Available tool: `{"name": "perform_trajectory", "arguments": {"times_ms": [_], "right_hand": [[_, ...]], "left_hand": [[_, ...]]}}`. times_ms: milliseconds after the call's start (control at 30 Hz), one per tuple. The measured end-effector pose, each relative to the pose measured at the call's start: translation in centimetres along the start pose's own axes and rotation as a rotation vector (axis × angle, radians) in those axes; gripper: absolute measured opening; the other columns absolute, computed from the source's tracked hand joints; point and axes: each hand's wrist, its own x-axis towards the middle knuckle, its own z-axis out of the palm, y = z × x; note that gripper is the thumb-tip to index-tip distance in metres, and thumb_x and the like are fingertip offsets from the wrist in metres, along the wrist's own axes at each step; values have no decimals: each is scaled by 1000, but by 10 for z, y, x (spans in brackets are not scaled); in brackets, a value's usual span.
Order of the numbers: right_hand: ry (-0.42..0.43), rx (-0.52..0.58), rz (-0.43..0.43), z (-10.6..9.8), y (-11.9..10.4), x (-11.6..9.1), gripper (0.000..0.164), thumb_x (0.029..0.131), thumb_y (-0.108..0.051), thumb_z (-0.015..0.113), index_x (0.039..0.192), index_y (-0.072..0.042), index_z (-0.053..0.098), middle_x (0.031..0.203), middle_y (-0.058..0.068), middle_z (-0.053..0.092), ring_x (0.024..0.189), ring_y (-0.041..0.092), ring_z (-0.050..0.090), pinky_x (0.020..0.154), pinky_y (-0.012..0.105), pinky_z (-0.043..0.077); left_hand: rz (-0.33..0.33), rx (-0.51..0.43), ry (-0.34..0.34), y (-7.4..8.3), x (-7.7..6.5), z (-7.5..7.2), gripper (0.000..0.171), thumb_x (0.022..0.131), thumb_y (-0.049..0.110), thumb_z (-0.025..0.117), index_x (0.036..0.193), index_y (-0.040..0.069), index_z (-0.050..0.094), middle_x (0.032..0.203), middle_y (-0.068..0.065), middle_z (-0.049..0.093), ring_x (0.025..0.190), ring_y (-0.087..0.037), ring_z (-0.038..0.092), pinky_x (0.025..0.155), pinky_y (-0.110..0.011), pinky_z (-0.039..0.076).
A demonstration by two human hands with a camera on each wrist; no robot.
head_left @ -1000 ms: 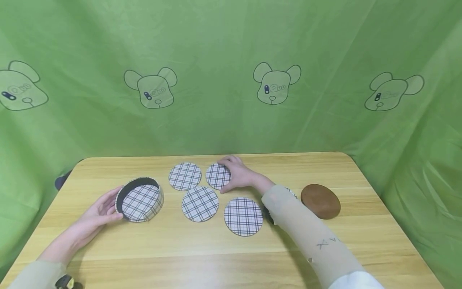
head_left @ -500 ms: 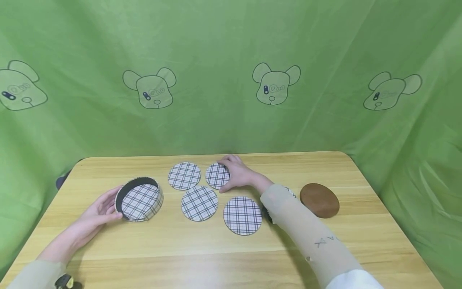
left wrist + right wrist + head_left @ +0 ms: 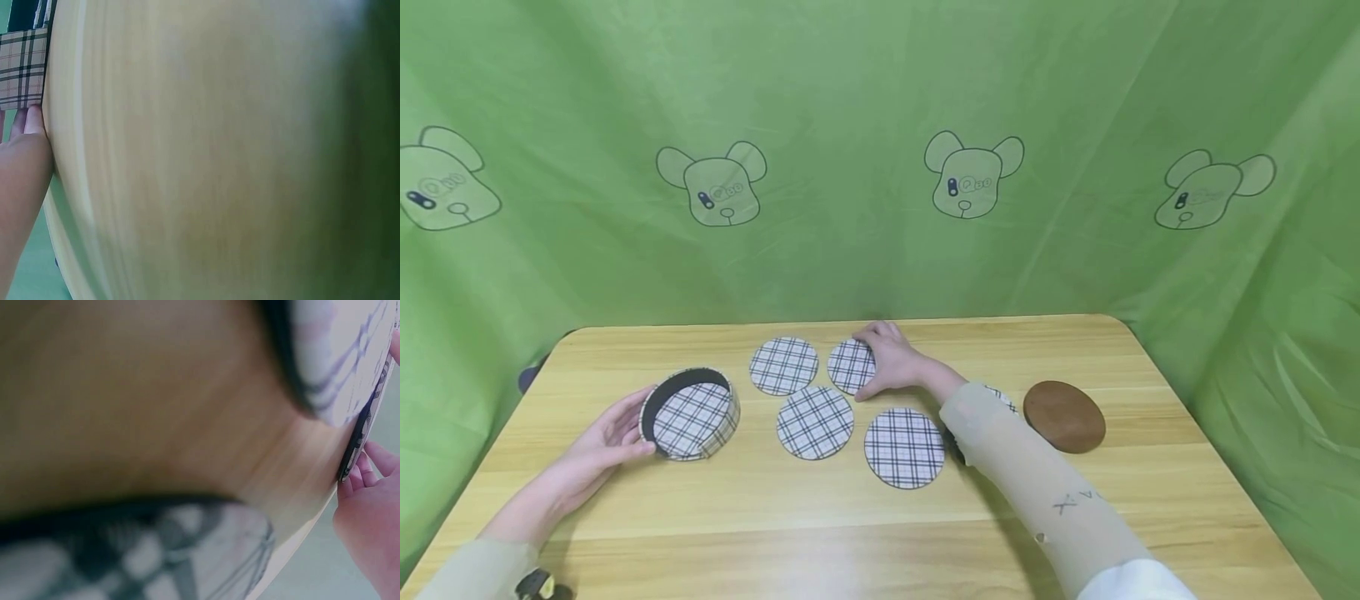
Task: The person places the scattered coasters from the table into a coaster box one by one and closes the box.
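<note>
Far left: left sleeve [image 3: 478, 571], small black-and-yellow item [image 3: 535, 585] at its lower edge, too cut off to identify. Left hand [image 3: 598, 446] has its grip clamped on the left side of the box [image 3: 725, 429], thumb at the near rim, fingers round the outer wall. Box is round, plaid outside, dark inner wall, plaid surface inside, opening up, on the left part of the tabletop [image 3: 737, 533]. Left wrist view only catches part of the plaid wall with fingers against it.

Next, rear-left coaster [image 3: 783, 366], plaid, flat. Middle coaster [image 3: 815, 423] just in front of it, can't tell if edges touch. Rear-right coaster [image 3: 848, 365] is under the right hand [image 3: 893, 362]: grip clamped on its rim, fingers at the far edge, thumb at the near edge, palm side over its right part. Front coaster [image 3: 904, 448] lies flat, nearer the person, well apart from the box.

Right sleeve [image 3: 1037, 492] crosses over a plaid piece [image 3: 1002, 397], mostly hidden, shape unclear. Brown disc [image 3: 1064, 417] flat just right of that. Right wrist view: two plaid discs up close, blurred. Green curtain [image 3: 842, 250] with bear-head drawings [image 3: 726, 192] behind everything
</note>
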Motion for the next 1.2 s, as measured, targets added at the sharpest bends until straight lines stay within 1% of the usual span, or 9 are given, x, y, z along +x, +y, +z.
{"name": "perform_trajectory", "arguments": {"times_ms": [33, 133, 267, 367, 600, 767, 833, 1000, 1200], "right_hand": [[1, 0, 0, 0, 0, 0, 112, 68, -38, 98, 159, -3, 42, 159, 19, 40, 147, 35, 34, 128, 53, 35], [-1, -10, -1, -1, 0, 0, 112, 68, -39, 98, 159, -2, 42, 158, 20, 40, 146, 36, 34, 128, 53, 35], [-3, -20, -7, -3, -2, 0, 114, 67, -40, 98, 159, -1, 42, 157, 20, 40, 145, 36, 35, 128, 54, 35], [3, -21, -8, -4, -3, -1, 115, 66, -41, 98, 159, -1, 41, 157, 21, 40, 144, 36, 35, 126, 54, 37], [15, -27, 3, -8, -3, 0, 118, 66, -43, 99, 160, -1, 40, 158, 21, 38, 141, 35, 36, 123, 53, 42], [14, -22, 9, -11, -7, 0, 119, 67, -42, 98, 161, -1, 38, 158, 21, 38, 142, 35, 36, 124, 52, 41], [21, -24, 7, -12, -10, 0, 119, 67, -42, 98, 160, 0, 39, 157, 21, 39, 142, 35, 37, 124, 53, 41], [34, -37, -1, -15, -18, 2, 118, 66, -44, 98, 160, -1, 40, 157, 21, 40, 142, 35, 38, 123, 53, 42], [20, -21, -24, -20, -33, 7, 117, 67, -44, 97, 160, -2, 40, 157, 21, 39, 142, 35, 37, 121, 53, 44]], "left_hand": [[-2, 3, 0, 0, 0, 0, 89, 96, -9, 63, 169, 8, 17, 170, -8, 32, 128, 18, 50, 103, -1, 43], [2, 0, 1, -1, 0, 1, 89, 96, -10, 63, 169, 9, 17, 168, -2, 35, 128, 18, 50, 104, -1, 43], [20, -12, -5, -2, 0, 1, 87, 96, -11, 63, 169, 11, 20, 153, 24, 44, 129, 18, 50, 104, -1, 43], [29, -16, -7, -2, -1, 2, 86, 96, -11, 62, 168, 13, 23, 145, 32, 44, 129, 18, 50, 104, -1, 43], [38, -19, -10, -2, -1, 3, 85, 96, -11, 62, 167, 13, 25, 143, 31, 46, 129, 17, 51, 104, -1, 43], [19, -2, -5, -1, -1, 3, 88, 96, -9, 63, 169, 10, 19, 155, 22, 43, 129, 19, 50, 104, -1, 43], [14, 3, -2, 0, -1, 3, 88, 96, -9, 63, 169, 9, 18, 155, 22, 43, 128, 19, 50, 105, -1, 43], [16, 1, -2, -1, -1, 3, 88, 96, -10, 63, 169, 8, 18, 146, 31, 44, 128, 18, 50, 104, -1, 43], [17, -5, -4, -1, 0, 2, 87, 96, -11, 63, 169, 12, 21, 143, 33, 44, 128, 19, 50, 104, -1, 43]]}}
